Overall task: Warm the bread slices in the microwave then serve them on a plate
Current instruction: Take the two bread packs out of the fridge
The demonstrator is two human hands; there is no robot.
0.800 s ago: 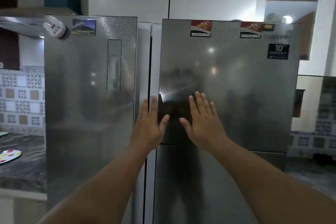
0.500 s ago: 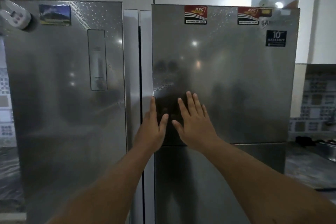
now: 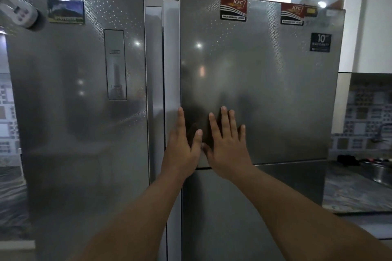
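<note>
Both hands have slid lower on the right refrigerator door (image 3: 254, 91) as the view swung right. No bread, microwave or plate shows. The left hand (image 3: 182, 150) and right hand (image 3: 229, 148) lie flat with fingers spread, gripping nothing, likely pressing the door shut. A sink (image 3: 381, 172) sits in the counter (image 3: 350, 197) beyond.

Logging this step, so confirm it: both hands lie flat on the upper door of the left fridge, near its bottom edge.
Wrong fridge. The head view shows the left hand and right hand flat on the upper door of the right fridge, near its bottom edge. The left fridge is untouched.
</note>
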